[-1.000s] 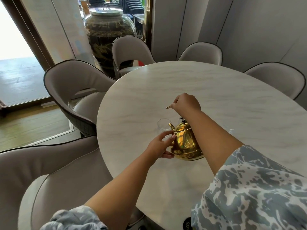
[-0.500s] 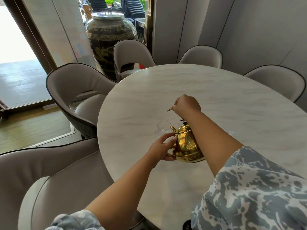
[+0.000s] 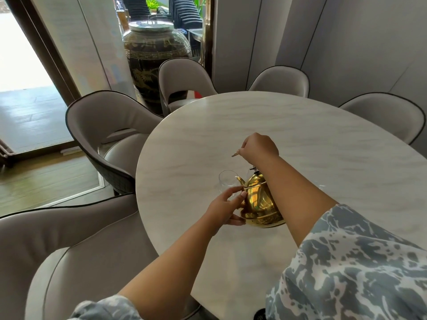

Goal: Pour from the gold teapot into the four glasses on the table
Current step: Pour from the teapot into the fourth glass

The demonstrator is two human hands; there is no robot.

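The gold teapot hangs tilted over the round marble table, its spout leaning left toward a clear glass. My right hand is closed around the thin top handle, whose tip sticks out to the left. My left hand cups the pot's left side near the base, fingers touching the body. Another glass edge peeks out right of my right forearm. Any other glasses are hidden behind my arm and the pot. I cannot tell whether liquid is flowing.
Grey upholstered chairs ring the table: one at the left, one near me, others at the back and right. A large dark ceramic jar stands behind them by a glass door.
Hands, teapot and glass keep nearly the same pose. Only my head view has shifted slightly, so the scene sits a little lower in frame.
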